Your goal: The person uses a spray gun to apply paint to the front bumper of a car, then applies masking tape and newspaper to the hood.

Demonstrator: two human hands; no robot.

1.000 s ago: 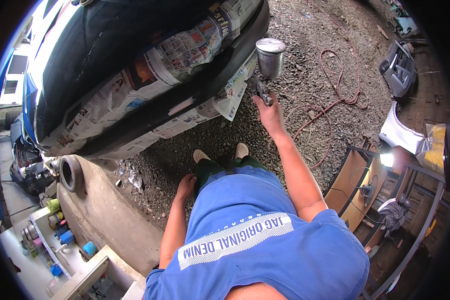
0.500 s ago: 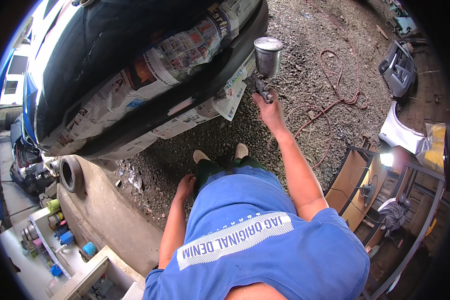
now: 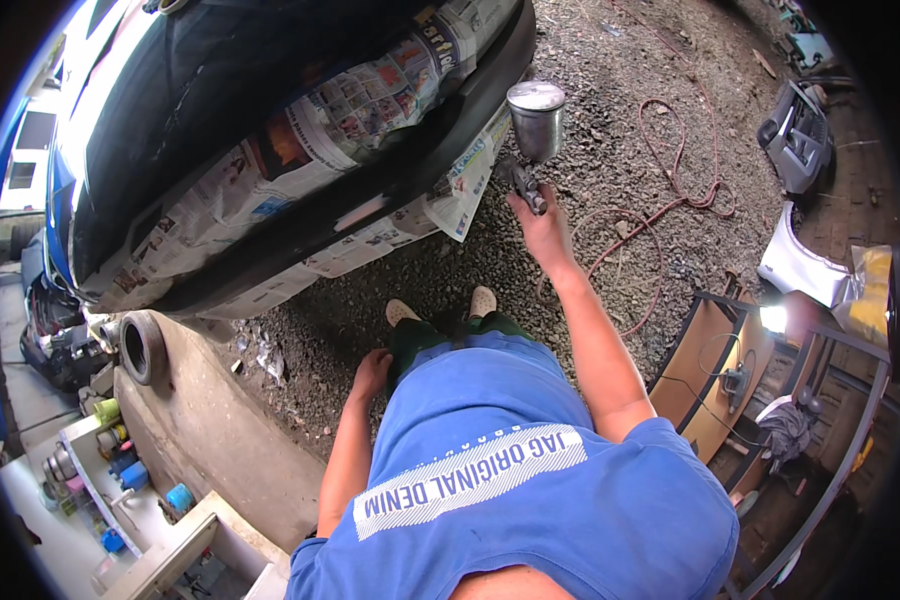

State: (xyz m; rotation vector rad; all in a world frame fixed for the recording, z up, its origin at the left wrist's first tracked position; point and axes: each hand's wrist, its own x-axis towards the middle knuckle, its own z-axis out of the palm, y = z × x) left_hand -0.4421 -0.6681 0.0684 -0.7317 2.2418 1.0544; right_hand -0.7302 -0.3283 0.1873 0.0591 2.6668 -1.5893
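In my right hand (image 3: 543, 224), stretched out ahead, is a spray gun (image 3: 536, 125) with a lidded metal cup; my fingers are wrapped round its grip. The gun's nozzle end faces the dark car bumper (image 3: 400, 200), a short gap away. Newspaper sheets (image 3: 360, 105) cover the middle of the car's end, and more newspaper (image 3: 462, 195) hangs below the bumper. A pale patch (image 3: 360, 213) shows on the bumper. My left hand (image 3: 373, 370) hangs at my side by my thigh, its fingers loosely bent and partly hidden; whether they hold anything does not show.
A reddish hose (image 3: 660, 212) lies looped on the gravel at right. Beyond it are a loose bumper part (image 3: 798, 138), a white fender (image 3: 805, 262) and a wooden shelf (image 3: 705, 355). A tyre (image 3: 142, 347) stands at left, near a bench with several tins and a blue container (image 3: 179, 497).
My right hand and the spray gun have shifted slightly downward in the view, toward me. My left hand has stayed in place.
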